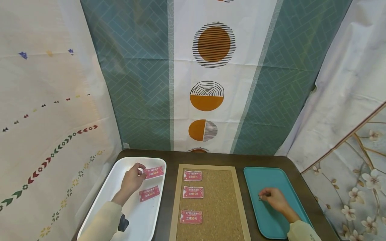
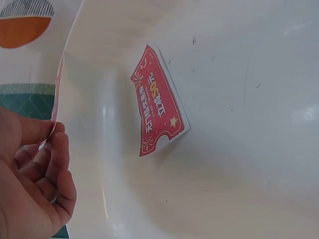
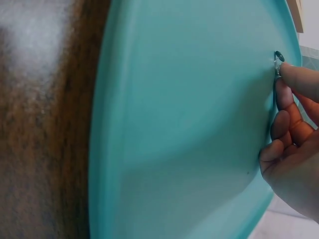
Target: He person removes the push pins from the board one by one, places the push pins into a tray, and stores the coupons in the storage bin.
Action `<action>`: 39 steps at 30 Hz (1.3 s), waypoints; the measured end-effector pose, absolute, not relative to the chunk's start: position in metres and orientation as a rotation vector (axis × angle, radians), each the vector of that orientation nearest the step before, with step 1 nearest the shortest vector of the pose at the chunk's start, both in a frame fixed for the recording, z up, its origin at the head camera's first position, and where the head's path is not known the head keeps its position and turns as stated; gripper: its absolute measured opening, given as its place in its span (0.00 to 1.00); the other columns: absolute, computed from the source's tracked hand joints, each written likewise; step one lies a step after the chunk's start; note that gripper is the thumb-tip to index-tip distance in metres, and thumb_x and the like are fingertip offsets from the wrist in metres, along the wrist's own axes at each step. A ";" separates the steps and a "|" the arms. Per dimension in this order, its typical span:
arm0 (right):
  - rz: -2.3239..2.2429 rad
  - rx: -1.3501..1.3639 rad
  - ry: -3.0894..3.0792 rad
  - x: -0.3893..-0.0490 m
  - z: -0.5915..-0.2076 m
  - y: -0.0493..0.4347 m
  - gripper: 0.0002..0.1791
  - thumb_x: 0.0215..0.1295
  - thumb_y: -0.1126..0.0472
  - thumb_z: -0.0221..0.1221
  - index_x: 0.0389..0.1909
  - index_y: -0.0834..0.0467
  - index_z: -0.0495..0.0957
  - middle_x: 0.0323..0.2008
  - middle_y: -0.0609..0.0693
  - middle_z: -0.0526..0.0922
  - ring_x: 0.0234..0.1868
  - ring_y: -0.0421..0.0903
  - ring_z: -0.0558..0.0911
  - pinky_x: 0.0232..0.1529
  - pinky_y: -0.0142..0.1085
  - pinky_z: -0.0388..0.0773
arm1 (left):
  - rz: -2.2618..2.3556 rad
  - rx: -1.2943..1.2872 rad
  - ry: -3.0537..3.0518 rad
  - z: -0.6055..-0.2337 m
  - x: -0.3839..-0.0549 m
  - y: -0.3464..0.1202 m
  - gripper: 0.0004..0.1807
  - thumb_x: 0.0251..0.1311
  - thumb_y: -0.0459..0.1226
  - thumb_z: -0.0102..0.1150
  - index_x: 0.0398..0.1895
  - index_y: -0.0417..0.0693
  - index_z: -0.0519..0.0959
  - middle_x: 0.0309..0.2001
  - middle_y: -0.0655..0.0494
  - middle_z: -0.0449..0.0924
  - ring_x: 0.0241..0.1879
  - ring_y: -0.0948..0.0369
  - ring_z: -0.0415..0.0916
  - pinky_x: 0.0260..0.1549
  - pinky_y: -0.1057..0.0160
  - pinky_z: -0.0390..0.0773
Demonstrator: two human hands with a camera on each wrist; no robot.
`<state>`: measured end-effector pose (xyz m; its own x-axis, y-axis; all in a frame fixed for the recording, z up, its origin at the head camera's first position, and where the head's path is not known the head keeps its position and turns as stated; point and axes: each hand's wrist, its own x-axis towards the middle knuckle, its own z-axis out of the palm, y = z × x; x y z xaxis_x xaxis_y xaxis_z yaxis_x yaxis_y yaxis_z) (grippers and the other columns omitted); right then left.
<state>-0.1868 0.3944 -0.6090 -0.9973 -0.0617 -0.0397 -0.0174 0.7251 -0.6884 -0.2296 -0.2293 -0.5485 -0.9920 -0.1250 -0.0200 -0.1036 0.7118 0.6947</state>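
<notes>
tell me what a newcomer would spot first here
Probably the three red coupons down the left side of the cork board. Next, the left hand pinching another coupon at the far end of the white tray, with one more lying in the tray, and the right hand at the teal tray, its fingers pinching a small shiny thing. Behind, bold orange circles stand out on the hanging cloth.

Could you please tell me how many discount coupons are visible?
5: three discount coupons on the corkboard, one pinched by the left hand, one lying in the white tray. More may lie underneath.
</notes>
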 end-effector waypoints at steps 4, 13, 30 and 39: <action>-1.142 -0.072 2.863 -0.186 -0.609 0.395 0.02 0.63 0.67 0.70 0.36 0.61 0.88 0.34 0.50 0.89 0.34 0.36 0.80 0.36 0.33 0.77 | -1.126 0.199 -2.945 -0.553 -0.229 -0.234 0.16 0.70 0.34 0.63 0.57 0.37 0.76 0.38 0.44 0.84 0.34 0.54 0.80 0.32 0.59 0.80; -1.134 -0.069 2.861 -0.183 -0.606 0.393 0.03 0.64 0.68 0.70 0.37 0.60 0.88 0.34 0.50 0.90 0.34 0.37 0.81 0.35 0.33 0.77 | -1.064 0.218 -3.101 -0.566 -0.225 -0.239 0.18 0.68 0.34 0.65 0.57 0.37 0.76 0.42 0.43 0.84 0.35 0.55 0.81 0.32 0.58 0.82; -1.022 -0.079 2.967 -0.185 -0.602 0.386 0.03 0.64 0.67 0.70 0.37 0.58 0.89 0.36 0.49 0.90 0.38 0.41 0.82 0.39 0.36 0.77 | -0.981 0.235 -3.101 -0.564 -0.218 -0.237 0.18 0.66 0.36 0.68 0.54 0.36 0.78 0.49 0.35 0.76 0.35 0.52 0.78 0.29 0.58 0.81; -1.056 -0.142 2.942 -0.185 -0.590 0.364 0.03 0.64 0.65 0.71 0.37 0.58 0.89 0.36 0.48 0.90 0.37 0.39 0.82 0.36 0.34 0.78 | -1.003 0.156 -2.970 -0.558 -0.216 -0.219 0.17 0.65 0.37 0.70 0.53 0.38 0.80 0.46 0.40 0.81 0.41 0.50 0.81 0.41 0.48 0.84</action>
